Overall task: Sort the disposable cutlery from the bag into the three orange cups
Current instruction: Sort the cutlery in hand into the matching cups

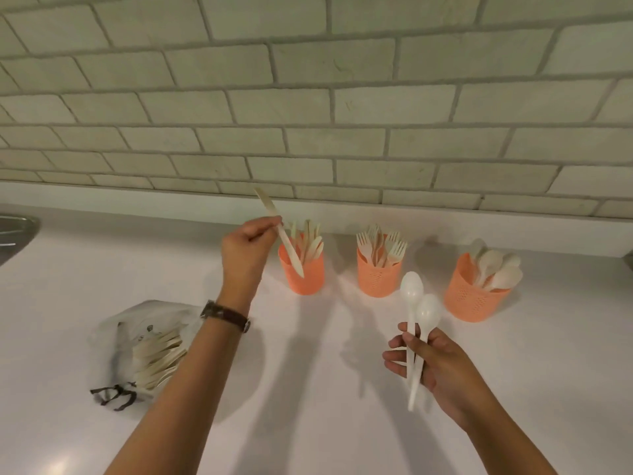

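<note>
Three orange cups stand in a row near the wall: the left cup (303,272) holds knives, the middle cup (378,274) forks, the right cup (471,296) spoons. My left hand (248,246) pinches a cream knife (282,234), held slanted just left of the knife cup with its lower end in front of the cup's wall. My right hand (430,361) grips two white spoons (416,320) by their handles, bowls up, in front of the fork and spoon cups. The clear bag (144,341) with several more pieces lies at the left.
A white counter (308,406) carries everything, backed by a tiled wall (308,97). A metal sink edge (17,231) shows at the far left. The bag's dark drawstring (114,395) trails toward the front.
</note>
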